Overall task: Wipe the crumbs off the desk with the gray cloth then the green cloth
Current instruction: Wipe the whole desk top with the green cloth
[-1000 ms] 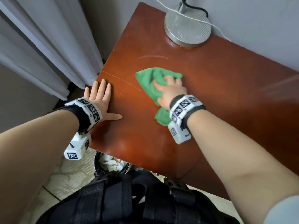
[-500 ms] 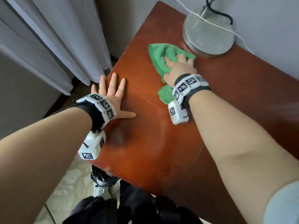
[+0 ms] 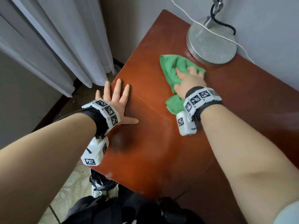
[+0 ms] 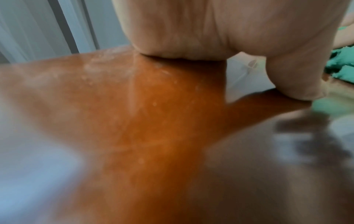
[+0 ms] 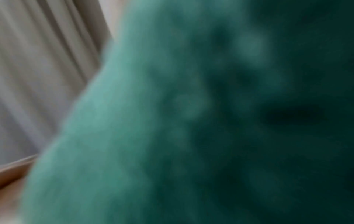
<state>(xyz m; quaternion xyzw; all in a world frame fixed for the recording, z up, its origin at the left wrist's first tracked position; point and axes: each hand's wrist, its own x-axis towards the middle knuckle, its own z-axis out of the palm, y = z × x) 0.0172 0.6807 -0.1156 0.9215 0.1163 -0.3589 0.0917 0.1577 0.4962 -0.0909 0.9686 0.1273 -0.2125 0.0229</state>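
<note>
- We read no words anywhere; only black-and-white square marker patterns show on the white wrist bands (image 3: 201, 97).
- The green cloth (image 3: 172, 68) is bright, fuzzy and crumpled, in the upper middle of the head frame on the reddish-brown desk (image 3: 153, 151), just beside the round metal lamp base (image 3: 212, 44).
- Our right hand (image 3: 189, 82) presses on the cloth, fingers curled into its folds.
- Our left hand (image 3: 116, 101) lies flat, fingers spread, at the desk's left edge.
- The left wrist view alone shows pale specks (image 4: 154, 103) on the wood; the right wrist view is a blur of green cloth (image 5: 172, 121), with curtain (image 5: 38, 68) at left.
</note>
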